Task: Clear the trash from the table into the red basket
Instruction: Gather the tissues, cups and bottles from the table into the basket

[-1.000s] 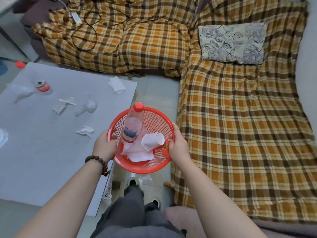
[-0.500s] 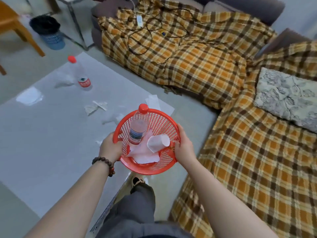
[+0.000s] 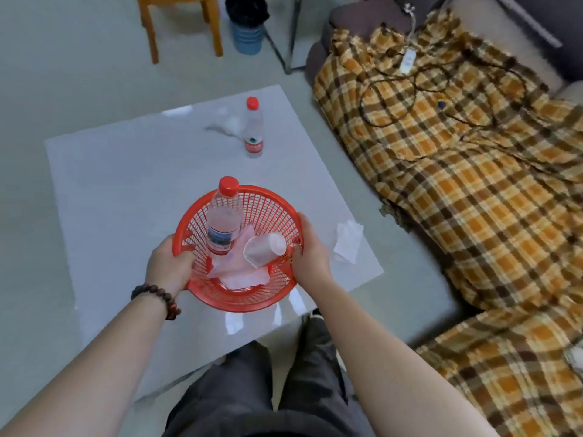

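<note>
I hold the red basket (image 3: 271,206) in both hands above the near part of the white table (image 3: 132,190). My left hand (image 3: 168,266) grips its left rim and my right hand (image 3: 310,253) grips its right rim. Inside the basket lie a plastic bottle with a red cap (image 3: 222,222), a clear plastic cup (image 3: 265,249) on its side and a pinkish tissue (image 3: 239,272). On the table a second red-capped bottle (image 3: 253,127) stands upright at the far side, with a crumpled clear wrapper (image 3: 225,123) beside it. A white tissue (image 3: 347,242) lies near the table's right edge.
A sofa under an orange plaid cover (image 3: 467,171) runs along the right, with a black cable and white remote (image 3: 408,59) on it. A wooden stool (image 3: 179,23) and a blue bin with a black bag (image 3: 247,23) stand beyond the table. My legs (image 3: 268,386) are at the near edge.
The view has swung left toward the table. The basket, still held in both hands, has moved from beside the table to over its near part, and several scraps seen earlier are now hidden behind it.
</note>
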A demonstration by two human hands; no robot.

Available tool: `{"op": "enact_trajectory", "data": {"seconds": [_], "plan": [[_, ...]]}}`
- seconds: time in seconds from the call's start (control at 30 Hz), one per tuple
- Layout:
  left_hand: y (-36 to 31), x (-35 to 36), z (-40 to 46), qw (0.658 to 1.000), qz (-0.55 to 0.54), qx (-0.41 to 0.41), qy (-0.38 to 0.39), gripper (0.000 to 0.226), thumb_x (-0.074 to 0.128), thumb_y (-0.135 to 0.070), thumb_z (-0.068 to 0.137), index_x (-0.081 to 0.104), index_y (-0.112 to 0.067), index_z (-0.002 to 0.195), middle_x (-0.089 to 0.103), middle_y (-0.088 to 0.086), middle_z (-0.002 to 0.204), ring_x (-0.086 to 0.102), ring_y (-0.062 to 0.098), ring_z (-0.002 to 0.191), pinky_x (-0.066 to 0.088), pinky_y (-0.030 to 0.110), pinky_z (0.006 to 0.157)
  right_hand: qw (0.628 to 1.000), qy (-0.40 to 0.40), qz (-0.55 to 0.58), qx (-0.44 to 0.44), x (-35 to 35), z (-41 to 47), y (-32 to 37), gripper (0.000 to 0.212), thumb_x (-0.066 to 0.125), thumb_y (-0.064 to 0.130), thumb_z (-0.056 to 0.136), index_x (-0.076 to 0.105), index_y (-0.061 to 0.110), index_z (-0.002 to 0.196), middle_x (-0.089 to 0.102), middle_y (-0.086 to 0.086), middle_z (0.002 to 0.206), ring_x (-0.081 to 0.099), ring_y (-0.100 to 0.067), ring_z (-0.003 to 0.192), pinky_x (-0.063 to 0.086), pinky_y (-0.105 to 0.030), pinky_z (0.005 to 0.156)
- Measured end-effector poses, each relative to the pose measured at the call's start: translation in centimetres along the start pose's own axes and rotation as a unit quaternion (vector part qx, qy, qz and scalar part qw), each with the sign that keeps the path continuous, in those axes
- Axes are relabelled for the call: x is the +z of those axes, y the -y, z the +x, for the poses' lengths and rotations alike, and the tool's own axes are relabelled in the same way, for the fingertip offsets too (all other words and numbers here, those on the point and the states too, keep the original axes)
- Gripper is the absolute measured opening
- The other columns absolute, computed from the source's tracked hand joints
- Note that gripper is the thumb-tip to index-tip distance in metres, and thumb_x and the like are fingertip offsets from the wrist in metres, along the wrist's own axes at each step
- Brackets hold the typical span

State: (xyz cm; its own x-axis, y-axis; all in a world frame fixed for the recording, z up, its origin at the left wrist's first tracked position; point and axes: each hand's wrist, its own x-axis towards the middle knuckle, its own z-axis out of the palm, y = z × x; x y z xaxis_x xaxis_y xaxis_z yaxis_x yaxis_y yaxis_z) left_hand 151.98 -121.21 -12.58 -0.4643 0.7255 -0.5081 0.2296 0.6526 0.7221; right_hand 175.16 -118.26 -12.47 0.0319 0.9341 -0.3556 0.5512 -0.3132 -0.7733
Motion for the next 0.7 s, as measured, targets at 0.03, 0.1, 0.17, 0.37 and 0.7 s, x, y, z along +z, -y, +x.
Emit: {"op": "enact_trajectory", "data": {"seconds": [0.03, 0.1, 0.17, 0.37, 0.7], "plan": [[0.4, -0.2, 0.0, 1.000, -0.012, -0.014, -0.020, 0.026, 0.052, -0.013, 0.086, 0.061, -0.023, 0.108, 0.068, 0.008, 0.103, 0.066, 0.031, 0.089, 0.056, 0.051, 0.078, 1.000, 0.021, 0.002, -0.008, 0.4, 0.9, 0.3, 0.059, 0.036, 0.032, 0.084, 0.024, 0.039, 0.142, 0.056, -0.001, 0.131, 0.055, -0.019, 0.112, 0.042, -0.035, 0.095], [0.9, -0.5, -0.1, 0.996, -0.036, -0.039, -0.069, 0.023, 0.052, -0.013, 0.084, 0.061, -0.028, 0.098, 0.069, 0.007, 0.099, 0.066, 0.031, 0.087, 0.056, 0.050, 0.077, 0.997, 0.063, -0.006, -0.034, 1.0, 2.6, 0.9, 0.060, 0.039, 0.021, 0.086, 0.026, 0.037, 0.143, 0.058, -0.003, 0.130, 0.056, -0.022, 0.113, 0.039, -0.028, 0.091], [1.3, -0.6, -0.6, 0.990, -0.060, -0.066, -0.114, 0.021, 0.052, -0.015, 0.084, 0.059, -0.031, 0.096, 0.067, 0.006, 0.098, 0.065, 0.030, 0.085, 0.056, 0.048, 0.075, 0.993, 0.106, -0.019, -0.058, 1.2, 4.4, 1.6, 0.062, 0.039, 0.015, 0.087, 0.026, 0.038, 0.143, 0.060, -0.005, 0.127, 0.058, -0.024, 0.110, 0.038, -0.024, 0.088], [3.3, -0.7, -3.4, 0.949, -0.169, -0.153, -0.215, 0.022, 0.053, -0.013, 0.088, 0.059, -0.029, 0.103, 0.066, 0.005, 0.098, 0.066, 0.025, 0.080, 0.053, 0.034, 0.056, 0.947, 0.297, -0.072, -0.094, 1.7, 8.4, 3.2, 0.061, 0.049, 0.032, 0.092, 0.019, 0.047, 0.143, 0.065, -0.004, 0.115, 0.063, -0.024, 0.099, 0.051, -0.036, 0.089], [9.9, -2.3, -9.5, 0.841, -0.225, -0.277, -0.406, 0.036, 0.052, -0.014, 0.077, 0.061, -0.024, 0.110, 0.066, 0.009, 0.097, 0.065, 0.030, 0.077, 0.053, 0.036, 0.056, 0.899, 0.383, -0.178, -0.114, 7.9, 11.2, -2.5, 0.058, 0.053, 0.045, 0.091, 0.030, 0.035, 0.144, 0.041, -0.003, 0.142, 0.044, -0.021, 0.127, 0.036, -0.031, 0.103]]}}
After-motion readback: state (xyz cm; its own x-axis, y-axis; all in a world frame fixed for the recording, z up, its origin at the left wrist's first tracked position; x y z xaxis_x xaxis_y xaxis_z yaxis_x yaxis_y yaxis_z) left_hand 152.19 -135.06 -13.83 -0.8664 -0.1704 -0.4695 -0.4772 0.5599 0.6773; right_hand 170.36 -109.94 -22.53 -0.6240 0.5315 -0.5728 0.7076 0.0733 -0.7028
